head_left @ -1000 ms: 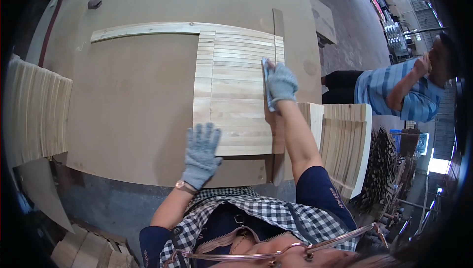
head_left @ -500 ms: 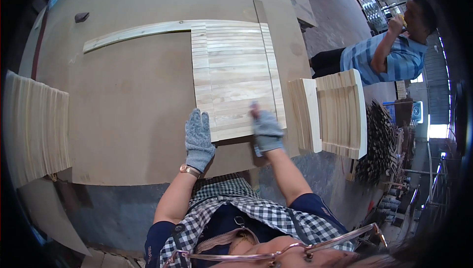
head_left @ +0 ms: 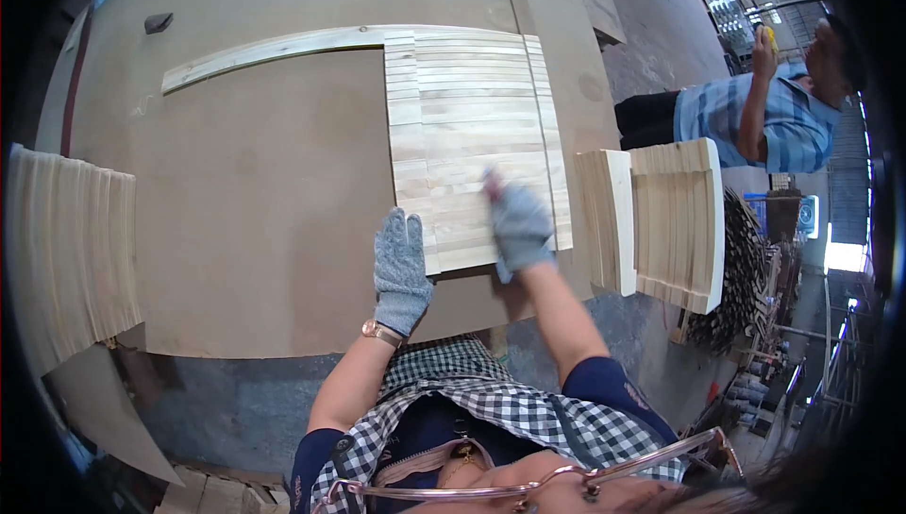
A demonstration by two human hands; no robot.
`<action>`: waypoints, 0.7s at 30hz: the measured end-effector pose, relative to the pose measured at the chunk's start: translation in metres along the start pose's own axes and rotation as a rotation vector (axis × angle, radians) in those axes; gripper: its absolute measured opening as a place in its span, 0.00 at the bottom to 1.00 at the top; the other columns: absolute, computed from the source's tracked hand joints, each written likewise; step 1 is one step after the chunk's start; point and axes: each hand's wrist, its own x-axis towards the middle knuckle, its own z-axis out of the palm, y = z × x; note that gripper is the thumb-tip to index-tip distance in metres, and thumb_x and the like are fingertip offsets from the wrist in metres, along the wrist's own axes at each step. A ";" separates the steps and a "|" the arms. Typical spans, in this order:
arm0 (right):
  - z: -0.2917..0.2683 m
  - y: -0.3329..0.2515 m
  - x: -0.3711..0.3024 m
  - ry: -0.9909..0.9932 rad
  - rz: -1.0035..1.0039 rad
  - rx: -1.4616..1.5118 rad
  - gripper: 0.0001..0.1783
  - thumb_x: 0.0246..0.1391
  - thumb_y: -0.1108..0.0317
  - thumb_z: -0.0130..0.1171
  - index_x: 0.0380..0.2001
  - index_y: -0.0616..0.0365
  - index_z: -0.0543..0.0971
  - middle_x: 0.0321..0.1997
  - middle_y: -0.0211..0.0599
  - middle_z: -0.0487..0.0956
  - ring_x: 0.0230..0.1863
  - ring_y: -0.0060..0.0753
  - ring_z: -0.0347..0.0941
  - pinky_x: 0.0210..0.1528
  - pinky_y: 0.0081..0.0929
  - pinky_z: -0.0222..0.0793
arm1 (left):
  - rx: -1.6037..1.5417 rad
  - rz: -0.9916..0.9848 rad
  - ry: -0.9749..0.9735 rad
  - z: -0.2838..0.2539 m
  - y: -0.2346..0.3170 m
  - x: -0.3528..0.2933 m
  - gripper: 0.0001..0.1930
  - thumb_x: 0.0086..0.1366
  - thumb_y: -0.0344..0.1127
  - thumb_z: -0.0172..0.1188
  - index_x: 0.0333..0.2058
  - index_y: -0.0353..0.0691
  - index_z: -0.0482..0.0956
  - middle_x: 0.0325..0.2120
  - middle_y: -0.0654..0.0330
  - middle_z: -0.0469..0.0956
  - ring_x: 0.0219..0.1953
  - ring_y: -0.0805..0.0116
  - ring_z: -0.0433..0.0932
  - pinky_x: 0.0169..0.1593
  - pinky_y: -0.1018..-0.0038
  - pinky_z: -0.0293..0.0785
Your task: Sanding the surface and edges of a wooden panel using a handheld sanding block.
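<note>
A panel of pale wooden strips (head_left: 472,127), laid edge to edge, lies on the brown tabletop (head_left: 274,202). My left hand (head_left: 402,264), in a grey knit glove, is open with fingers stretched out, against the panel's near left corner. Over the near right part of the panel is my gloved right hand (head_left: 521,226), smeared by motion. Its fingers are closed round something I cannot make out; a reddish tip shows at the front and a pale blue bit below. A long wooden strip (head_left: 283,53) runs left from the panel's far edge.
A stack of wooden strips (head_left: 71,240) stands at the left, another stack (head_left: 675,221) at the right. A narrow brown bar (head_left: 521,12) juts beyond the panel's far right. A small dark block (head_left: 159,22) lies far left. Another person (head_left: 755,117) stands beyond the right side.
The view has shifted, so the panel and both hands appear farther right. My right hand has moved slightly away from me over the strips. The other person's raised hand has moved off the face.
</note>
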 end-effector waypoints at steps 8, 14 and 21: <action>0.054 -0.058 0.064 0.053 -0.036 0.256 0.18 0.58 0.54 0.38 0.33 0.54 0.74 0.26 0.44 0.73 0.28 0.46 0.70 0.30 0.41 0.65 | 0.006 0.010 -0.015 0.002 -0.002 0.001 0.43 0.44 0.32 0.56 0.60 0.35 0.46 0.60 0.41 0.43 0.63 0.46 0.44 0.63 0.56 0.39; 0.001 0.025 0.120 -0.030 0.196 0.132 0.24 0.58 0.48 0.35 0.29 0.54 0.73 0.23 0.46 0.72 0.27 0.50 0.68 0.30 0.44 0.64 | -0.008 -0.019 -0.025 -0.007 0.005 0.001 0.43 0.44 0.32 0.56 0.60 0.35 0.46 0.60 0.41 0.44 0.63 0.48 0.43 0.63 0.54 0.39; 0.042 -0.046 0.091 0.063 -0.135 0.293 0.12 0.53 0.59 0.47 0.24 0.54 0.72 0.25 0.46 0.71 0.28 0.47 0.68 0.29 0.41 0.64 | -0.040 -0.029 -0.055 -0.003 0.003 0.003 0.43 0.44 0.33 0.57 0.59 0.35 0.48 0.60 0.42 0.46 0.63 0.48 0.44 0.63 0.53 0.40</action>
